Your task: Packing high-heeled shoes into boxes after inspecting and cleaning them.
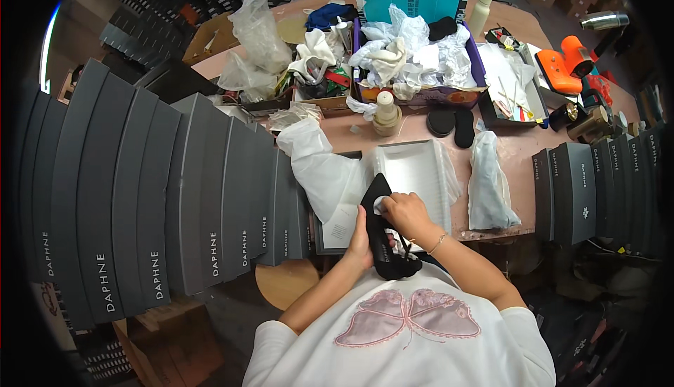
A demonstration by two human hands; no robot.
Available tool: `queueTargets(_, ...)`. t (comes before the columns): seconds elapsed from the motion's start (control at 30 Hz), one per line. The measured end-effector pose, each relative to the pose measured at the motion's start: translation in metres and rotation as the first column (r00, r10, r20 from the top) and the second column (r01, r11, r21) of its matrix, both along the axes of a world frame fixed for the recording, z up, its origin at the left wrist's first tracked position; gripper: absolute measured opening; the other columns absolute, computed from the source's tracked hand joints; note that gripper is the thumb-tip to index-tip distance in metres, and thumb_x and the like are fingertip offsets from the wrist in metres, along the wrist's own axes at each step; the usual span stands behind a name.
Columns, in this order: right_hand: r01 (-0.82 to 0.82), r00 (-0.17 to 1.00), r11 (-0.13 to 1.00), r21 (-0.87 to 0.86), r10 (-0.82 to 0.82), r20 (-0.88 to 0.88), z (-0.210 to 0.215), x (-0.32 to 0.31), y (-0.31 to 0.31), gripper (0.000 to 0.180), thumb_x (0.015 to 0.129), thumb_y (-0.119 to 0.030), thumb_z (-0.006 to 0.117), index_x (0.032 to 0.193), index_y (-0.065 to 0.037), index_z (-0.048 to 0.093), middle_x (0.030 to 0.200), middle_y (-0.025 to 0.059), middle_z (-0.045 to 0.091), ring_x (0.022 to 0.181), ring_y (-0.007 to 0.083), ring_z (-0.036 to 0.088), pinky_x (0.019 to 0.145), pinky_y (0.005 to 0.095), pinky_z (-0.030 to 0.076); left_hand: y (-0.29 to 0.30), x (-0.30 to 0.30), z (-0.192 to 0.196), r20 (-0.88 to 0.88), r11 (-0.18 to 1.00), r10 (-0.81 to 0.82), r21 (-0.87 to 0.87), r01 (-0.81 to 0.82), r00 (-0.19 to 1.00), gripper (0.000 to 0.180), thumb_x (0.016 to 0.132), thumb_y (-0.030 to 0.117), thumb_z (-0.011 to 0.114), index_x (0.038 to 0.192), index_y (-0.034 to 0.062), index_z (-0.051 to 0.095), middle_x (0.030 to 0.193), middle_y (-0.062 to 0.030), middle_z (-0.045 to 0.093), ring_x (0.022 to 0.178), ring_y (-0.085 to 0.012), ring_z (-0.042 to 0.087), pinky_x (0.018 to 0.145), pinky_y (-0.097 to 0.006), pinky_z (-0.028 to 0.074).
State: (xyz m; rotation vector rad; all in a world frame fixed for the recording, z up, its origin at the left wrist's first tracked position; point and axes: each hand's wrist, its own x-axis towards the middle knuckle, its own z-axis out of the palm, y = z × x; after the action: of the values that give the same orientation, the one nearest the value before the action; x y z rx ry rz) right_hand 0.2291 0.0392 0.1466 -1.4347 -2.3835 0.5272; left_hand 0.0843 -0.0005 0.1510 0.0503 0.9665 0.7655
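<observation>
My left hand (359, 243) is wrapped round the side of a black shoe (382, 247), holding it tilted in front of my shirt. The fingers of my right hand (407, 215) are closed at the shoe's upper part, on a small white wad (380, 204), paper or cloth; I cannot tell which. Some thin strap-like parts show near the shoe's lower end. Just beyond my hands, an open grey shoebox (335, 251) holds white tissue paper (413, 169). White wrapping (319, 166) spills over its left side.
Stacked grey shoeboxes (189, 197) rise at left, with another row (579, 183) at right. A pale wrapped bundle (489, 187) lies right of the open box. Behind stand a capped bottle (386, 115), black pads (441, 123), a purple box (421, 98) of crumpled paper and a tool tray (516, 120).
</observation>
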Motion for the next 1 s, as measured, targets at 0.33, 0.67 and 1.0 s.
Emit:
queueTargets(0.33, 0.251, 0.939, 0.964, -0.088, -0.265, -0.219, 0.017, 0.053, -0.014, 0.021, 0.072, -0.009, 0.069, 0.089, -0.006, 0.057, 0.08, 0.0091, 0.059, 0.075, 0.0317, 0.061, 0.07, 0.042, 0.049, -0.018, -0.002, -0.012, -0.013, 0.975, 0.19, -0.113, -0.19, 0.982, 0.081, 0.079, 0.083, 0.034, 0.099, 0.0072, 0.057, 0.065, -0.0089, 0.055, 0.058, -0.0221, 0.056, 0.057, -0.034, 0.05)
queueTargets(0.67, -0.173, 0.973, 0.951, 0.258, 0.206, -0.107, -0.011, 0.021, 0.018, 0.018, 0.068, -0.017, 0.068, 0.08, -0.013, 0.056, 0.079, 0.0029, 0.053, 0.076, 0.0207, 0.056, 0.068, 0.035, 0.04, -0.019, 0.008, -0.008, 0.086, 0.986, 0.162, -0.058, -0.157, 0.983, 0.081, 0.085, 0.077, 0.029, 0.101, 0.0031, 0.056, 0.07, -0.0114, 0.056, 0.063, -0.024, 0.058, 0.068, -0.038, 0.054)
queueTargets(1.0, -0.036, 0.969, 0.965, 0.259, 0.097, -0.227, 0.009, 0.035, 0.008, 0.023, 0.065, -0.013, 0.07, 0.082, -0.011, 0.056, 0.074, 0.0049, 0.052, 0.07, 0.023, 0.054, 0.065, 0.0361, 0.04, -0.028, 0.004, -0.016, 0.064, 0.974, 0.224, -0.052, -0.221, 0.972, 0.076, 0.084, 0.076, 0.037, 0.095, 0.0029, 0.057, 0.069, -0.0084, 0.056, 0.06, -0.0215, 0.058, 0.063, -0.036, 0.055)
